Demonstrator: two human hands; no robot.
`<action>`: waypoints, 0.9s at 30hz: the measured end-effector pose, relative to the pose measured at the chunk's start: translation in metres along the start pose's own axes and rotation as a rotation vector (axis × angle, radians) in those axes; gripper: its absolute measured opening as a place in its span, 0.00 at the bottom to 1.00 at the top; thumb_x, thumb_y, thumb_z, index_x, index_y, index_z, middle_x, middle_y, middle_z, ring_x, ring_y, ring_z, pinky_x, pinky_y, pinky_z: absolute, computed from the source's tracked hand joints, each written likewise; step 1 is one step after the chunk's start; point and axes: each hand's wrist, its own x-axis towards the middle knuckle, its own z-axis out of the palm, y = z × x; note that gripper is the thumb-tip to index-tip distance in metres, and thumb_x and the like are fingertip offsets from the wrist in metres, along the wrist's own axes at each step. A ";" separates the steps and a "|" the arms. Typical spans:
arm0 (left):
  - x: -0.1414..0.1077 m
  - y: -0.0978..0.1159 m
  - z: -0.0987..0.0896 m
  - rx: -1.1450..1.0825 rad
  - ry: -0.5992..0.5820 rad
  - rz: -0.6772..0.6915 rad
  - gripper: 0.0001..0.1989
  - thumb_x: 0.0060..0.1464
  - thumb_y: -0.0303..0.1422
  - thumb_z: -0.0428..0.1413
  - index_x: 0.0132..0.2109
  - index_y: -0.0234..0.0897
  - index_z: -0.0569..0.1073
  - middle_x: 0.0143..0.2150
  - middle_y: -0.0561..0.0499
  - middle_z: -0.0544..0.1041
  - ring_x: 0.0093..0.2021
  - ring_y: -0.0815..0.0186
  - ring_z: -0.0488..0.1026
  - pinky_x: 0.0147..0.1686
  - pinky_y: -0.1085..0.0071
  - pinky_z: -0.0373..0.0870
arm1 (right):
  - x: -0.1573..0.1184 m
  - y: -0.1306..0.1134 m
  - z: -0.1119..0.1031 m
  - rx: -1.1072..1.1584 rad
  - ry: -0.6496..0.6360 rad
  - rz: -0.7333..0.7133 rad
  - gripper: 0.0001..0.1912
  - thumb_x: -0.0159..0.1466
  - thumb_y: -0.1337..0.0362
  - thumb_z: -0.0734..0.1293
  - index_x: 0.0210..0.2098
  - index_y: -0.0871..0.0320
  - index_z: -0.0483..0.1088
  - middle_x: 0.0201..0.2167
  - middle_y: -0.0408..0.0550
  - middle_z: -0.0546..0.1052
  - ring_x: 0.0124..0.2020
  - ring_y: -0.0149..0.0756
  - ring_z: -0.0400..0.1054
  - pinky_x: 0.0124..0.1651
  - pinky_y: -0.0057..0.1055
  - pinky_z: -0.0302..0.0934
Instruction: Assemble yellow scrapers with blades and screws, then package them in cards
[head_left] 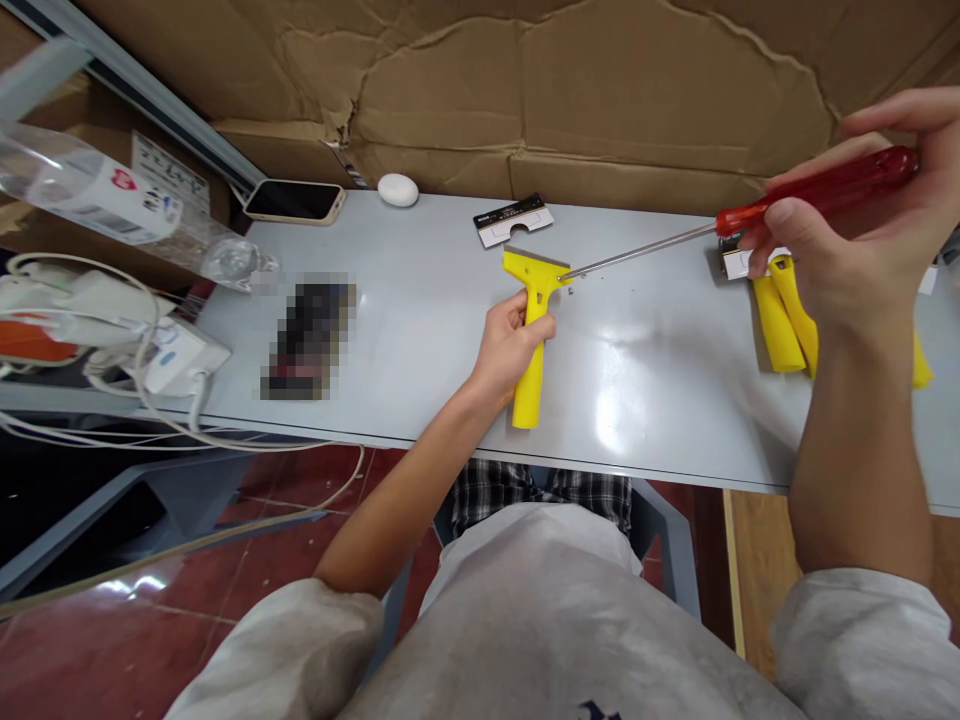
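Note:
A yellow scraper (529,385) is in my left hand (506,345), its fingers closed round the upper handle just below the wide head. A metal strip runs along the head's top edge. My right hand (862,240) grips a red-handled screwdriver (832,190), whose long shaft slopes down to the left. Its tip meets the right end of the scraper head, at a small screw. Tiny dark bits (571,291) lie on the table beside the head. Just behind the scraper is a black and white card (513,220) with a notch.
More yellow handles (778,325) lie at the right of the grey table (420,330), partly behind my right arm. Cardboard (450,90) stands along the back. A phone (295,202), white oval object (397,190), plastic bottle (112,200) and cables (150,350) are leftward.

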 end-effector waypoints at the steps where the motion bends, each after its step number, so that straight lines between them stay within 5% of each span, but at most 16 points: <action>1: 0.000 0.000 0.000 0.001 0.000 0.002 0.10 0.42 0.27 0.62 0.29 0.41 0.67 0.30 0.54 0.67 0.32 0.66 0.62 0.32 0.66 0.56 | 0.000 0.000 0.001 -0.011 0.010 -0.025 0.23 0.62 0.53 0.85 0.53 0.48 0.80 0.43 0.38 0.74 0.25 0.25 0.76 0.18 0.24 0.66; 4: 0.000 0.000 0.000 -0.001 -0.003 0.005 0.11 0.42 0.28 0.63 0.29 0.41 0.67 0.30 0.53 0.68 0.32 0.66 0.62 0.32 0.66 0.56 | 0.000 0.000 0.001 -0.061 0.030 -0.060 0.20 0.63 0.50 0.83 0.51 0.48 0.82 0.39 0.38 0.72 0.27 0.27 0.77 0.18 0.22 0.64; 9: 0.000 0.001 0.000 0.006 -0.011 0.011 0.11 0.42 0.29 0.63 0.29 0.41 0.67 0.30 0.53 0.67 0.33 0.65 0.61 0.33 0.66 0.57 | -0.002 -0.006 -0.003 -0.067 0.017 -0.016 0.33 0.56 0.39 0.84 0.56 0.42 0.81 0.52 0.43 0.73 0.49 0.41 0.81 0.26 0.28 0.75; 12: 0.000 0.001 -0.001 0.001 -0.018 0.009 0.11 0.42 0.29 0.63 0.29 0.41 0.67 0.30 0.53 0.67 0.33 0.66 0.61 0.33 0.65 0.57 | -0.001 -0.010 -0.002 -0.076 0.017 0.037 0.31 0.56 0.42 0.85 0.56 0.41 0.80 0.55 0.41 0.73 0.42 0.37 0.83 0.24 0.29 0.74; 17: 0.000 0.001 -0.001 0.003 -0.017 -0.003 0.10 0.42 0.29 0.63 0.29 0.41 0.68 0.30 0.53 0.67 0.33 0.65 0.62 0.32 0.66 0.57 | 0.002 -0.006 0.002 -0.010 0.016 -0.059 0.27 0.59 0.51 0.87 0.54 0.49 0.83 0.43 0.39 0.75 0.29 0.28 0.80 0.21 0.25 0.66; 20: 0.000 0.001 -0.001 0.002 -0.030 0.009 0.10 0.42 0.29 0.63 0.29 0.41 0.68 0.30 0.53 0.67 0.33 0.66 0.62 0.33 0.66 0.57 | 0.004 0.003 0.000 -0.043 0.058 -0.136 0.29 0.58 0.46 0.87 0.54 0.51 0.85 0.47 0.43 0.77 0.32 0.28 0.81 0.25 0.25 0.65; 23: 0.000 0.001 -0.001 -0.002 -0.037 0.017 0.10 0.42 0.28 0.63 0.29 0.41 0.68 0.30 0.53 0.67 0.32 0.66 0.62 0.33 0.66 0.56 | 0.003 0.007 -0.005 -0.038 0.043 -0.222 0.31 0.60 0.40 0.84 0.59 0.41 0.83 0.53 0.41 0.78 0.40 0.30 0.81 0.33 0.28 0.73; 27: 0.000 0.001 -0.001 0.001 -0.033 0.008 0.10 0.43 0.28 0.63 0.29 0.41 0.68 0.30 0.54 0.67 0.32 0.66 0.62 0.33 0.66 0.57 | -0.001 -0.001 -0.009 -0.067 -0.017 -0.140 0.31 0.62 0.48 0.84 0.63 0.31 0.79 0.61 0.35 0.75 0.46 0.33 0.82 0.34 0.28 0.77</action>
